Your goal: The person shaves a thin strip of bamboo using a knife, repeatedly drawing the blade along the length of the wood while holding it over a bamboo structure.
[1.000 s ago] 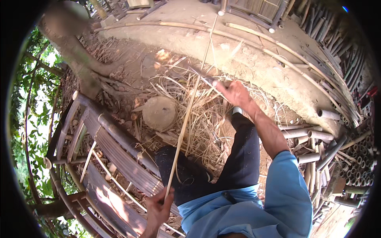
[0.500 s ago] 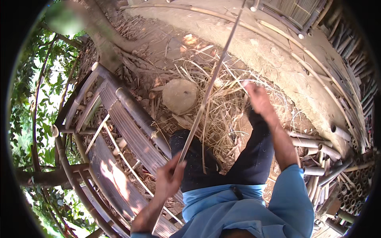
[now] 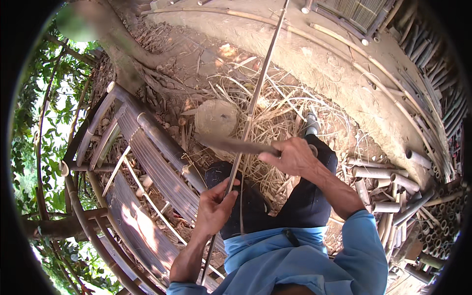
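My left hand (image 3: 214, 209) is closed round a long, thin bamboo strip (image 3: 257, 88), which slants up and away past the top of the view, its lower end running down beside my forearm. Gripped in my right hand (image 3: 295, 156) is a large knife (image 3: 228, 143) with a broad dark blade pointing left. The blade crosses the strip a little above my left hand; whether the two touch I cannot tell. A thinner sliver (image 3: 241, 209) hangs beside the strip over my lap.
A round wooden block (image 3: 216, 118) stands on the dirt beyond my knees, with pale shavings (image 3: 275, 118) heaped next to it. On the left is a slatted bamboo bench (image 3: 157, 152). Cut bamboo pieces (image 3: 381, 173) lie at the right. A tree trunk (image 3: 123, 54) rises behind.
My right hand has swung inward and down from the far right, and the knife now shows clearly across the strip. My left hand and the strip have shifted slightly.
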### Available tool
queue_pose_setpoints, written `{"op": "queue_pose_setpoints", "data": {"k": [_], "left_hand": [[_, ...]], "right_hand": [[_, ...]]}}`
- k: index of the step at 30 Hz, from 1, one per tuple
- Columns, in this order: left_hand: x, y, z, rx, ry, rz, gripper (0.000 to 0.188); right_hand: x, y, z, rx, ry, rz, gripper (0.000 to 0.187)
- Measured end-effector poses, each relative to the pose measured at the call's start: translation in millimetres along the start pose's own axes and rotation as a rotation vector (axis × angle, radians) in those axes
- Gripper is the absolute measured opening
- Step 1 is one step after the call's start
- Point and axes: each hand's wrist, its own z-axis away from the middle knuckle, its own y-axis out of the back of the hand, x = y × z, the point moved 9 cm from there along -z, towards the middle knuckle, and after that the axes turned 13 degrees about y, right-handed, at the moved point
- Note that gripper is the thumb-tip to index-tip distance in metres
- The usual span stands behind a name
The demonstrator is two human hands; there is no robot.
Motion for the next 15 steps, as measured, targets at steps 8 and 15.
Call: {"op": "queue_pose_setpoints", "data": {"k": [8,15], "left_hand": [[-17,7,17,-0.009,0.066,-0.011,0.024],[-36,17,60,0.046,0.140,-0.098,0.024]], "right_hand": [[34,14,6,0.138,-0.098,0.050,0.077],[144,48,0,0.174,-0.279,-0.065,0.069]]}}
